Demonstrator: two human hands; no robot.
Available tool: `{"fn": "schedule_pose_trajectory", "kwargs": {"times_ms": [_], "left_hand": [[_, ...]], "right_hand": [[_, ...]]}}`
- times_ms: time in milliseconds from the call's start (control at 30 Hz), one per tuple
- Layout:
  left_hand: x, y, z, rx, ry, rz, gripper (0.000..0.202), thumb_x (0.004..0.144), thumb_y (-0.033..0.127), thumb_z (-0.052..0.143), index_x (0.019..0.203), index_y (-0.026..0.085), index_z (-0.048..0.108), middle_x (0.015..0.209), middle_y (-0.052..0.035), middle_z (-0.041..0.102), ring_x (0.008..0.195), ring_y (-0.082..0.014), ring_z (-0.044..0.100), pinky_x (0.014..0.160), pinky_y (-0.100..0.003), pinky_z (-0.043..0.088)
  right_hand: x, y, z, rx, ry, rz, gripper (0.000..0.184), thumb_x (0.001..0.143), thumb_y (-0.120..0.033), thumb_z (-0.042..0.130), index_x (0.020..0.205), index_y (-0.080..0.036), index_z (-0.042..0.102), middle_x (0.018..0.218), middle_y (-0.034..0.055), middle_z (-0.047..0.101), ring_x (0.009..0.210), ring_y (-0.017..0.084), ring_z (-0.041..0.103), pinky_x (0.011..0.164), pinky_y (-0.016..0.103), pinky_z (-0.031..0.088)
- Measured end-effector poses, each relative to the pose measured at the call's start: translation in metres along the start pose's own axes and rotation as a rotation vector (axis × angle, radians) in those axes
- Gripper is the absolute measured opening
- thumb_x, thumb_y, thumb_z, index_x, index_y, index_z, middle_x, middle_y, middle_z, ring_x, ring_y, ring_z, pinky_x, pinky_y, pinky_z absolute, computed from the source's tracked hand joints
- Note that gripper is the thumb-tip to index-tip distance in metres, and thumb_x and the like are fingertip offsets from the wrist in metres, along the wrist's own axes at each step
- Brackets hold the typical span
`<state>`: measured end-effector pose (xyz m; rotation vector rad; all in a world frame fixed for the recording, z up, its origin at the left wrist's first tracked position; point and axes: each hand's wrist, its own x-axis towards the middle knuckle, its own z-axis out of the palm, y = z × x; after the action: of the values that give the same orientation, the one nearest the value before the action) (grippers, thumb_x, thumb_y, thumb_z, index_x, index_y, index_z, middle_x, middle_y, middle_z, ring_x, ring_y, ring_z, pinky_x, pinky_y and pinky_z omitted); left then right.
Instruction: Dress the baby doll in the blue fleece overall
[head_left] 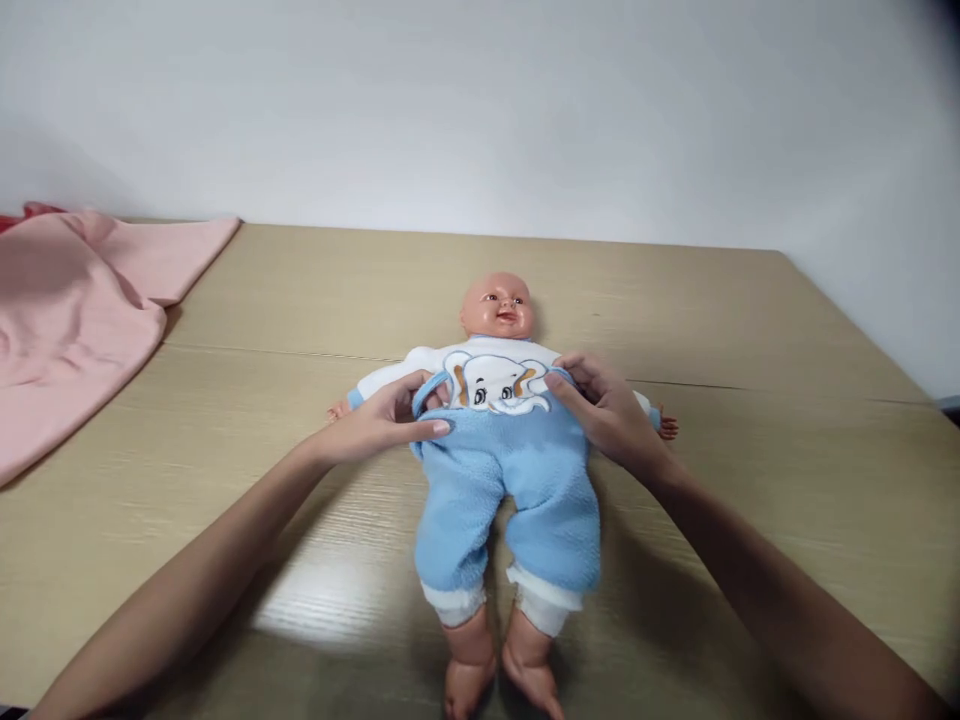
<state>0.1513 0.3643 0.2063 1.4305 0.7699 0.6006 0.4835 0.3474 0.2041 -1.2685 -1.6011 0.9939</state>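
Well, look first to the doll [499, 305]: face-up on the table [315, 290], with blue trousers [472, 465] around waist and legs. Note the left hand [381, 420], clamped on the waistband [495, 420] at one side of the doll, fingers inside, thumb outside; note the right hand [609, 410], pinching the waistband at the doll's other side — cannot tell how tightly. Beware uneven pulling: might skew the trousers, ruck the white top [496, 372] across the doll's chest, or drag the doll askew. Could lose the waistband through too light a pinch. Expect little trouble from the pink cloth [75, 330] — well apart from the doll.
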Motion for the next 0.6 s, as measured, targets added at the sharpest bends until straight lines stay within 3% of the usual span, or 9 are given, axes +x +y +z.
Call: {"fn": "schedule_pose_trajectory", "kwargs": {"times_ms": [67,167,300,400,600], "left_hand": [[-0.001,0.001,0.001,0.026,0.02,-0.027,0.039,0.098,0.045,0.087,0.12,0.02,0.065,0.1,-0.001,0.056,0.088,-0.0168,0.054,0.074,-0.026,0.048],[-0.002,0.005,0.002,0.097,0.024,-0.016,0.032,0.1,0.045,0.086,0.109,0.02,0.068,0.098,-0.0007,0.055,0.088,-0.017,0.053,0.075,-0.027,0.047],[-0.002,0.008,0.002,0.009,0.054,0.054,0.035,0.101,0.049,0.084,0.095,0.021,0.064,0.093,-0.0009,0.056,0.086,-0.0176,0.054,0.077,-0.028,0.047],[0.002,-0.002,0.005,-0.062,0.186,0.108,0.042,0.103,0.057,0.08,0.09,0.021,0.063,0.086,0.0,0.057,0.08,-0.0164,0.052,0.075,-0.028,0.045],[0.01,-0.034,0.028,-0.07,0.577,0.269,0.043,0.103,0.061,0.08,0.1,0.022,0.064,0.083,0.0021,0.062,0.076,-0.0147,0.055,0.073,-0.027,0.045]], "right_hand": [[-0.003,-0.003,-0.006,-0.176,-0.028,-0.021,0.04,0.103,-0.064,0.076,0.112,-0.025,0.074,0.103,0.0051,0.077,0.093,0.024,0.068,0.084,0.036,0.053],[-0.009,-0.01,-0.016,-0.312,-0.131,-0.026,0.036,0.103,-0.061,0.077,0.105,-0.025,0.079,0.102,0.0049,0.079,0.094,0.025,0.069,0.088,0.037,0.052],[-0.007,-0.007,-0.023,-0.02,-0.181,0.057,0.046,0.101,-0.072,0.076,0.097,-0.025,0.077,0.088,0.0019,0.07,0.08,0.02,0.062,0.07,0.031,0.049],[0.001,0.006,-0.024,0.073,-0.066,0.088,0.05,0.099,-0.076,0.075,0.099,-0.027,0.078,0.091,0.0021,0.073,0.081,0.02,0.063,0.072,0.031,0.051],[0.003,0.018,-0.021,-0.167,0.078,0.007,0.04,0.105,-0.065,0.072,0.104,-0.026,0.078,0.099,0.0061,0.077,0.089,0.025,0.068,0.085,0.04,0.053]]}}
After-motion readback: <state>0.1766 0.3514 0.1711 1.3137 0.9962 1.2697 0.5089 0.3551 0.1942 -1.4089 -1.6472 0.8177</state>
